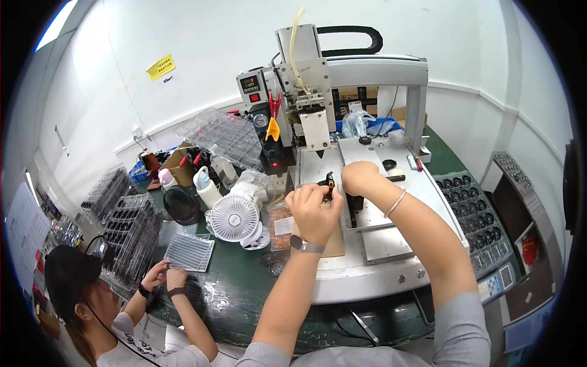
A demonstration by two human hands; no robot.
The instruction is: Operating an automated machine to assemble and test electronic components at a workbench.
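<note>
My left hand (313, 211), with a watch on its wrist, has its fingers closed round a small black part (330, 178) that shows an orange-yellow patch. It is held up over the front left of a benchtop machine's white bed (385, 217). Close beside it, my right hand (359, 177) is bent at the wrist, a thin bangle behind it. Its fingers are hidden behind the hand, so what they do is not visible. Just below it sits a dark fixture (354, 207) on the bed. The machine's pointed nozzle (320, 154) hangs behind my hands.
A co-worker (73, 300) at the left handles a ribbed clear tray (191, 252). A white fan (233, 219) and a white bottle (206, 188) stand left of the machine. Clear trays (125, 238) are stacked farther left; a tray of black round parts (474, 214) lies right. Tweezers (365, 327) lie near the front edge.
</note>
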